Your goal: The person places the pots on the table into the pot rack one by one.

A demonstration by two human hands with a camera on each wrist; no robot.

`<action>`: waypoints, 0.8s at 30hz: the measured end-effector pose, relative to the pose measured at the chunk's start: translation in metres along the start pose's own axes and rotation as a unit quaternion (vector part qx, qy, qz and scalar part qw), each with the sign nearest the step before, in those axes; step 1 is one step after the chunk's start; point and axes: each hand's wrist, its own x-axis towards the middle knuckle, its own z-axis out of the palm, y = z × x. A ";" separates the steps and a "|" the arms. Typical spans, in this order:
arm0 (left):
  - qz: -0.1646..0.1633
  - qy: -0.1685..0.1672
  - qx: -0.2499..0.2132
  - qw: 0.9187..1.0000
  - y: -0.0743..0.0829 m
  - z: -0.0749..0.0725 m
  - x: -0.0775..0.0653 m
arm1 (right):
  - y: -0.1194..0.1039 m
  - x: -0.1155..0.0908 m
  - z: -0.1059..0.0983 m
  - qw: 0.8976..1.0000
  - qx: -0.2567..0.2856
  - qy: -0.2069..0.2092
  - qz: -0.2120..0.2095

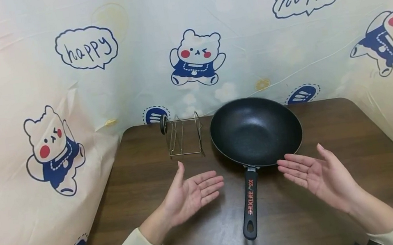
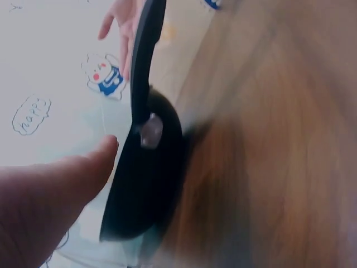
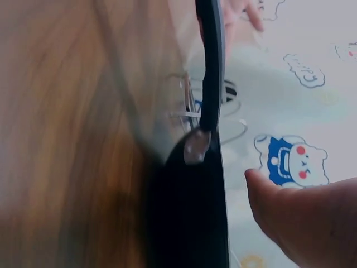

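Observation:
A black wok (image 1: 255, 131) stands upright on the brown table, its black handle (image 1: 250, 206) with red lettering pointing toward me. To the left of the handle, my left hand (image 1: 187, 196) is held with straight fingers and the palm turned up and inward, holding nothing. On the other side my right hand (image 1: 321, 178) is held the same way, its fingertips near the wok's lower right rim; whether they touch it I cannot tell. Both wrist views show the wok and handle from the side, with only a thumb (image 2: 95, 173) of the near hand plainly in sight.
A wire rack (image 1: 184, 136) with a black round piece (image 1: 163, 124) on its left end stands left of the wok. The wooden table (image 1: 130, 189) ends at a cloth backdrop (image 1: 145, 75) printed with bears and "happy" bubbles, which also hangs along both sides.

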 end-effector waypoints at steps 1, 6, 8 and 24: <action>-0.006 0.007 -0.010 1.000 -0.002 0.002 0.000 | 0.002 0.000 0.001 1.000 0.005 0.004 -0.002; -0.025 0.037 -0.024 0.999 -0.011 0.010 0.003 | 0.011 0.002 0.004 0.999 0.008 0.041 -0.010; -0.033 0.041 -0.019 0.998 -0.015 0.011 0.004 | 0.014 0.002 0.004 0.998 -0.001 0.060 -0.003; -0.098 0.035 0.022 0.994 -0.045 0.021 0.018 | 0.039 0.018 0.005 0.976 -0.091 0.185 0.071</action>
